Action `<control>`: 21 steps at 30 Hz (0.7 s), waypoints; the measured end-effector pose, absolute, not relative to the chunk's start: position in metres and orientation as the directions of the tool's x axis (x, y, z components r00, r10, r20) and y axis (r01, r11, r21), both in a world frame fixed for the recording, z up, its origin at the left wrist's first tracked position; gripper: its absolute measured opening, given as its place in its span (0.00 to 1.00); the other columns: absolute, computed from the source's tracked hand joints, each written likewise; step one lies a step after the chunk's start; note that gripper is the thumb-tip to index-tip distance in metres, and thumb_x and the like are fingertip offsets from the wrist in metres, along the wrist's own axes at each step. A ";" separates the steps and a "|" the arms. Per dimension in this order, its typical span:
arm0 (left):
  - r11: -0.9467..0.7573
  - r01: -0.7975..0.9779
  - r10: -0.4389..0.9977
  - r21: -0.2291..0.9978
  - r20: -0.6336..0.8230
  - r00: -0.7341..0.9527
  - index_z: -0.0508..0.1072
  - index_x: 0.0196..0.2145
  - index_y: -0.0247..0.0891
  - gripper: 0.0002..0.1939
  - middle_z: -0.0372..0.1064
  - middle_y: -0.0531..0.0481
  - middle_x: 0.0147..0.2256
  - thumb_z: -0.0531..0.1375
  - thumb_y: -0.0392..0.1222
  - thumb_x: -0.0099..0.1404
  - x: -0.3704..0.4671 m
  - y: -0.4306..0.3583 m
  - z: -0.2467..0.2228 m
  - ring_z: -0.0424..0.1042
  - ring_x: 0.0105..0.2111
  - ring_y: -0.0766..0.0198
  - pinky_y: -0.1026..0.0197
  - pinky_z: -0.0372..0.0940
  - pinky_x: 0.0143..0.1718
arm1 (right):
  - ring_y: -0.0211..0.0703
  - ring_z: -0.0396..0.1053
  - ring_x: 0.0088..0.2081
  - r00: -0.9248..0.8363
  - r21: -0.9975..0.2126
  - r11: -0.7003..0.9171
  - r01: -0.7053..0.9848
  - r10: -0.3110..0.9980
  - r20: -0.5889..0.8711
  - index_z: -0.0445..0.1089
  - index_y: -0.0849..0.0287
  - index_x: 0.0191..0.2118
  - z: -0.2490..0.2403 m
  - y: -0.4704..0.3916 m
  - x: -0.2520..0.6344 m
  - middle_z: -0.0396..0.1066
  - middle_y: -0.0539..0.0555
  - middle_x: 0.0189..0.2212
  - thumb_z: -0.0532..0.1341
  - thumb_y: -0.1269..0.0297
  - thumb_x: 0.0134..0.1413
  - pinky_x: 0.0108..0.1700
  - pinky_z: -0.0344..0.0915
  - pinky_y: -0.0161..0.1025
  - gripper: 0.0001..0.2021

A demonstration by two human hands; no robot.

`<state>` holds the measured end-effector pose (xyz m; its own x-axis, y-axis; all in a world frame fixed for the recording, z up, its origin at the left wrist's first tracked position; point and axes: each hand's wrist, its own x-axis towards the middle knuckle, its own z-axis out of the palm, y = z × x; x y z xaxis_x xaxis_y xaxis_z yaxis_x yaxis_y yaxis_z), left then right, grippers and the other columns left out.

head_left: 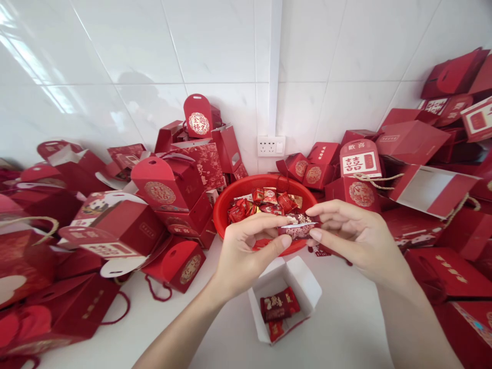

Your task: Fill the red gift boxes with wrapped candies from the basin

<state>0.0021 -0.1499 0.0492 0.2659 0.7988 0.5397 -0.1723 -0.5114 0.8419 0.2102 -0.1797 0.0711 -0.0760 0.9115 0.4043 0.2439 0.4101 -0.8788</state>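
Observation:
A dark red wrapped candy (298, 229) is pinched between my two hands, its silvery seam facing me. My left hand (249, 248) grips its left end with thumb and fingers, while my right hand (353, 236) holds the right end the same way. Just below them stands an open box (307, 287) with white inner walls. Inside it lie a dark red wrapped candy (279, 304) and a brighter red packet (275, 330), partly covered. Behind my hands, a red plastic basket (222, 205) holds several wrapped candies (270, 196).
Red gift boxes with cord handles are piled on the left (115, 225) and right (413, 141) of the white table (215, 328). More boxes (200, 120) lean near the tiled wall (215, 46), which carries a socket panel (271, 146).

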 end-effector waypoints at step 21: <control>-0.496 -0.200 0.804 0.845 0.534 0.261 0.85 0.42 0.44 0.14 0.81 0.49 0.37 0.70 0.31 0.59 0.001 -0.148 0.046 0.74 0.30 0.68 0.67 0.73 0.33 | 0.39 0.80 0.32 -0.088 -0.887 0.398 0.236 0.917 0.388 0.76 0.53 0.44 0.071 -0.180 0.209 0.81 0.50 0.34 0.70 0.65 0.56 0.37 0.78 0.32 0.09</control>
